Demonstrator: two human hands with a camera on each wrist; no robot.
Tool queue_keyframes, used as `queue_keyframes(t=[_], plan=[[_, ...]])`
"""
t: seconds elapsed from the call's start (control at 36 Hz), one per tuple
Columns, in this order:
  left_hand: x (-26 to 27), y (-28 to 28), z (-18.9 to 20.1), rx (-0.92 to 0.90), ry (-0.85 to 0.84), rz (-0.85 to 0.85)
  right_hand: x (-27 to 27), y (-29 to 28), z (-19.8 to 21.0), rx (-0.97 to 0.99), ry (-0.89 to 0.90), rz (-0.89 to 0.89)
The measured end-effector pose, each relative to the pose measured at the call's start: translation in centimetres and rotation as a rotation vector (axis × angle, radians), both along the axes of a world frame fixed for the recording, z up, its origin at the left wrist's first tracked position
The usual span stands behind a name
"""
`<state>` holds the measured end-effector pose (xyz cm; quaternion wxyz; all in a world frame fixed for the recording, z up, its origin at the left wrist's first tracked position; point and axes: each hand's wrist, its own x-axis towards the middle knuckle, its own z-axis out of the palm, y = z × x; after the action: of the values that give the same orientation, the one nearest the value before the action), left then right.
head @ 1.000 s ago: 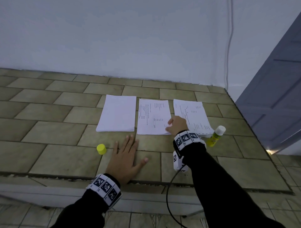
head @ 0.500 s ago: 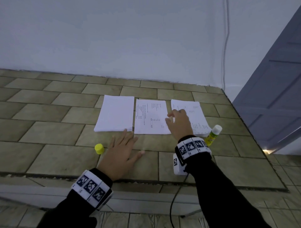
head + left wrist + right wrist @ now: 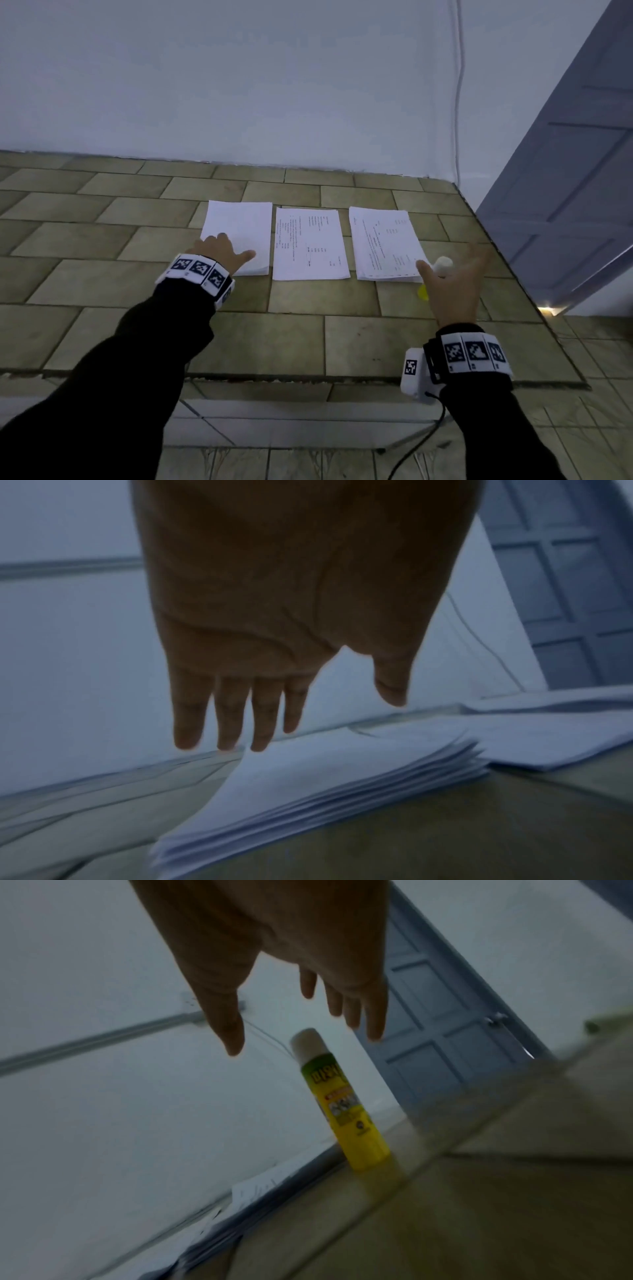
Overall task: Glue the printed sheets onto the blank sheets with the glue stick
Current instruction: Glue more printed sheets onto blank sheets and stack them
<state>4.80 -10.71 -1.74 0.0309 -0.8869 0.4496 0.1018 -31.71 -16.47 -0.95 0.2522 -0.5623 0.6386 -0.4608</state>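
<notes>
Head view showed the left hand (image 3: 219, 251) spread flat over the blank-sheet stack (image 3: 239, 229) at 11 o'clock; the right hand (image 3: 452, 287) hovered, fingers extended, above the upright glue stick (image 3: 342, 1104) at 2 o'clock, holding nothing.

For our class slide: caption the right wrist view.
Open right hand reaching toward an upright glue stick.

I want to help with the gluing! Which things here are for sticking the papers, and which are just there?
For the job: glue stick, blank sheets, printed sheets in two lots, left hand, right hand.

Just there: tiled counter, wall cable, door.
</notes>
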Motion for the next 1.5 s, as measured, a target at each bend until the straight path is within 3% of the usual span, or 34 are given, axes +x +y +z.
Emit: queue_keyframes(t=[0.17,0.5,0.78,0.92,1.0,1.11,1.36,1.5], plan=[[0.2,-2.2,-1.8,0.04,-0.015,-0.039,-0.6,0.3,-1.0,0.188,0.001,0.049],[0.5,-2.4,-1.4,0.071,-0.086,-0.173,-0.8,0.1,-1.3,0.216,0.092,0.086],[-0.7,-0.9,5.3,-0.23,0.034,-0.107,-1.0,-0.2,-1.3,0.222,0.121,0.105],[-4.8,2.0,7.9,-0.379,0.187,-0.274,-0.8,-0.1,-1.2,0.216,0.116,0.129],[-7.7,3.6,7.7,-0.312,0.333,-0.455,-1.0,-0.3,-1.5,0.224,0.1,0.146],[-10.6,5.6,5.8,-0.146,0.379,-0.635,-1.1,-0.3,-1.6,0.232,0.071,0.172],[-11.2,8.5,0.4,0.169,0.149,-0.808,-1.2,-0.1,-1.4,0.209,0.093,0.244],[-10.1,9.2,-0.9,0.195,0.142,-0.811,-0.9,0.2,-1.4,0.206,0.073,0.328]])
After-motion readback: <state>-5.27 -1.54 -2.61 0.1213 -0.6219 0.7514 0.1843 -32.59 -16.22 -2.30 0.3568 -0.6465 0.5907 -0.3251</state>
